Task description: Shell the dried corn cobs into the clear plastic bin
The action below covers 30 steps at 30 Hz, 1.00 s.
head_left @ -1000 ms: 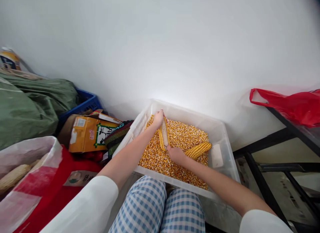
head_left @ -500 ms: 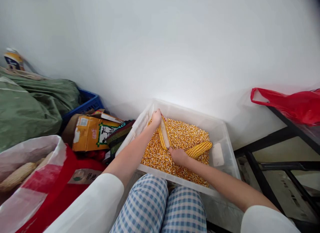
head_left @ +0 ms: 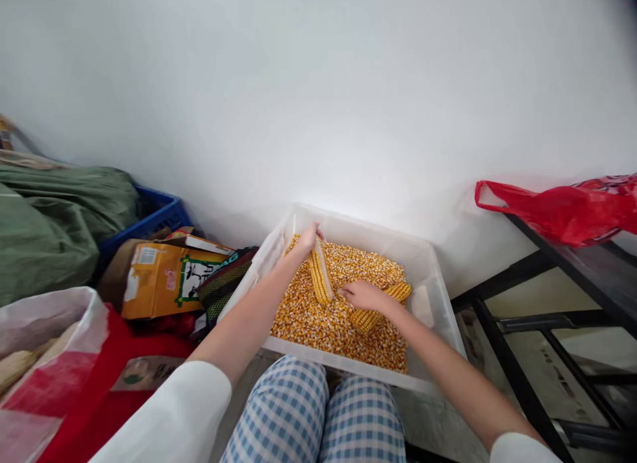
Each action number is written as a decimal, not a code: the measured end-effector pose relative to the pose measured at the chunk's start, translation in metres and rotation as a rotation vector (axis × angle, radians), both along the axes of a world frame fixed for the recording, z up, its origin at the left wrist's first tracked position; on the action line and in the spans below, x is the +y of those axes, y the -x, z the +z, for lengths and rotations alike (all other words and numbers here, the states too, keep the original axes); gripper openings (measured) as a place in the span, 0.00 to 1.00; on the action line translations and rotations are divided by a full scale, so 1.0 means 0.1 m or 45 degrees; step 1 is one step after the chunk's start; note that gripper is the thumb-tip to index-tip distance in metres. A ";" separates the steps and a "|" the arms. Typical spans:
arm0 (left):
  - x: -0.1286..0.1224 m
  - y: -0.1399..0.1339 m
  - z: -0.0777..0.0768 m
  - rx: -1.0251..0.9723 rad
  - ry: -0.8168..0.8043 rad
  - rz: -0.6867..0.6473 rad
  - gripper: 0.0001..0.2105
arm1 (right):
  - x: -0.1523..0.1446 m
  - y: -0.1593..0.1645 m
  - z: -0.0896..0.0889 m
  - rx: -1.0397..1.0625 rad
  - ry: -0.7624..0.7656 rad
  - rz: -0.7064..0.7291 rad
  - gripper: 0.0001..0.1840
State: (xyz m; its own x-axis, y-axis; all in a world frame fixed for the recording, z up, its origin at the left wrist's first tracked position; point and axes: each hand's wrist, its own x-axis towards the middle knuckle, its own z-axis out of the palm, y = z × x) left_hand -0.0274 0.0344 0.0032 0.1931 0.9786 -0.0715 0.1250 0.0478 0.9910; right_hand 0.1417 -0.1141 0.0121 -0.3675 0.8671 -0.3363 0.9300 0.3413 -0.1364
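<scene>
My left hand (head_left: pixel 309 237) is closed around the upper end of a partly stripped corn cob (head_left: pixel 320 278). Yellow kernels still cover its left side, while a pale bare strip runs down its right. Just right of that cob's lower end is my right hand (head_left: pixel 364 296), fingers drawn together and a small gap from the cob; whether anything is pinched in them is too small to see. A second corn cob (head_left: pixel 367 320), full of kernels, lies beneath my right hand and wrist, partly hidden. Loose corn kernels (head_left: pixel 318 324) spread under both cobs in a clear plastic bin (head_left: pixel 440 290).
Left of the bin are a yellow carton (head_left: pixel 159 280), a black mesh bag (head_left: pixel 226 277), a blue crate (head_left: pixel 164 214) and a red-and-white sack (head_left: pixel 74 383) holding cobs. A black metal frame (head_left: pixel 512 363) with a red plastic bag (head_left: pixel 562 211) stands right. A white wall rises behind.
My right hand has come off the lower end of the held cob and shifted slightly right. The held cob has turned, showing more kernels and a narrower bare strip. The view has shifted a little.
</scene>
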 end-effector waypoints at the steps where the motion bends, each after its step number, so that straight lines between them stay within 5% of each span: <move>1: -0.01 -0.04 0.03 0.050 -0.036 -0.038 0.25 | 0.01 0.00 0.08 0.043 -0.085 -0.067 0.21; 6: -0.13 -0.19 0.16 0.255 -0.328 -0.236 0.31 | -0.02 0.24 0.26 0.181 -0.528 -0.417 0.21; 12: -0.28 -0.24 0.33 0.346 -0.428 -0.446 0.30 | -0.04 0.44 0.20 0.247 -0.500 -0.459 0.18; 17: -0.36 -0.29 0.33 -0.053 -0.224 -0.651 0.29 | -0.08 0.45 0.19 0.314 -0.464 -0.434 0.19; 20: -0.39 -0.34 0.29 -0.138 -0.102 -0.580 0.30 | -0.09 0.46 0.20 0.284 -0.466 -0.440 0.19; 24: -0.39 -0.38 0.26 -0.036 -0.239 -0.385 0.30 | -0.09 0.45 0.22 0.195 -0.484 -0.483 0.19; 30: -0.40 -0.38 0.25 0.020 -0.366 -0.352 0.29 | -0.11 0.46 0.23 0.099 -0.473 -0.484 0.17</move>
State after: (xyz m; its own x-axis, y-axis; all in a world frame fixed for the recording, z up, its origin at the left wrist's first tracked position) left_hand 0.0102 -0.0054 0.0283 0.4534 0.8703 0.1923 0.1095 -0.2685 0.9570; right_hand 0.0960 -0.1252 0.0350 -0.0157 0.9993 0.0341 0.9894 0.0204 -0.1436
